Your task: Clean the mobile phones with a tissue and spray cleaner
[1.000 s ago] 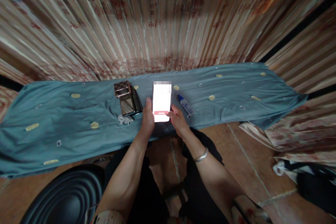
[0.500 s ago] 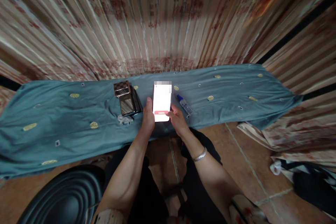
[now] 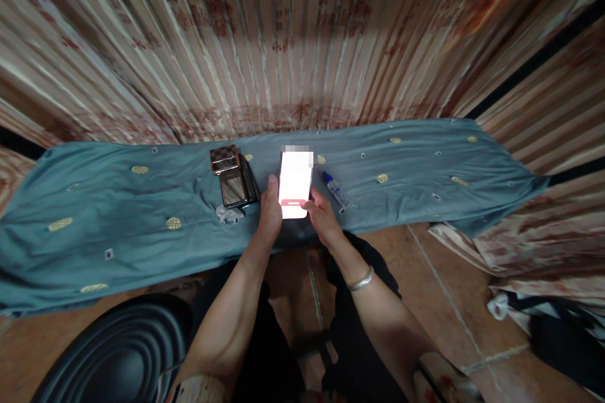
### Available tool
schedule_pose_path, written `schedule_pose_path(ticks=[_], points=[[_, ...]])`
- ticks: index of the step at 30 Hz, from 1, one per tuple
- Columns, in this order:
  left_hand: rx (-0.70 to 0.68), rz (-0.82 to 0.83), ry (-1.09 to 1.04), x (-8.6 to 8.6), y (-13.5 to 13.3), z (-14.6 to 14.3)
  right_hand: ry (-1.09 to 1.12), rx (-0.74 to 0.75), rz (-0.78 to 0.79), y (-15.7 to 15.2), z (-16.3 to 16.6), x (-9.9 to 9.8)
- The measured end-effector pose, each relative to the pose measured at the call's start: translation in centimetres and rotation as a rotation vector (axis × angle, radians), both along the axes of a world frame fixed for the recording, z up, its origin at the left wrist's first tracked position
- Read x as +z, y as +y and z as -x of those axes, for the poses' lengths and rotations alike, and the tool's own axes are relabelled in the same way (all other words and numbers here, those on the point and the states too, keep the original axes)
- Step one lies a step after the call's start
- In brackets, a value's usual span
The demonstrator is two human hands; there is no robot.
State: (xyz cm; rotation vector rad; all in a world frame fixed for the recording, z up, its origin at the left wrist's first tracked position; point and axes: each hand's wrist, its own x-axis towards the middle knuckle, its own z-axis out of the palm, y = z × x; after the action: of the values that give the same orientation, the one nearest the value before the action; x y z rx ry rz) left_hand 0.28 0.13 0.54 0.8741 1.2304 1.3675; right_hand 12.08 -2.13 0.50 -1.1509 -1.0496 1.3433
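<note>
A phone (image 3: 295, 182) with a bright white screen and a red bar near its bottom lies over the teal cloth (image 3: 142, 214). My left hand (image 3: 269, 214) grips its left edge, thumb along the side. My right hand (image 3: 322, 217) holds the lower right corner, thumb near the red bar. A silver bangle (image 3: 362, 279) is on my right wrist. A stack of dark phones (image 3: 235, 186) lies just left of my left hand, with a checkered case (image 3: 224, 157) at its far end. A small clear bottle with a blue cap (image 3: 336, 189) lies right of the phone.
A small crumpled white scrap (image 3: 229, 214) rests by the phone stack. The cloth covers a long low surface against a striped curtain wall (image 3: 302, 44). A black ribbed stool (image 3: 118, 359) stands at lower left. Dark bags (image 3: 562, 334) and folded fabric lie on the tiled floor at right.
The view has shifted slightly; both hands keep the same hold on the lit phone, and nothing on the cloth has moved.
</note>
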Motion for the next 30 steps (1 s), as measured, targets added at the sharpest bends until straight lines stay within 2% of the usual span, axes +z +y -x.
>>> schedule_pose_path(ticks=[15, 30], points=[[-0.005, 0.011, 0.027, 0.78, -0.21, -0.30, 0.010, -0.002, 0.010, 0.01, -0.21, 0.08], [0.013, -0.011, 0.043, 0.45, -0.14, -0.17, -0.024, -0.006, -0.007, -0.08, -0.27, 0.40]])
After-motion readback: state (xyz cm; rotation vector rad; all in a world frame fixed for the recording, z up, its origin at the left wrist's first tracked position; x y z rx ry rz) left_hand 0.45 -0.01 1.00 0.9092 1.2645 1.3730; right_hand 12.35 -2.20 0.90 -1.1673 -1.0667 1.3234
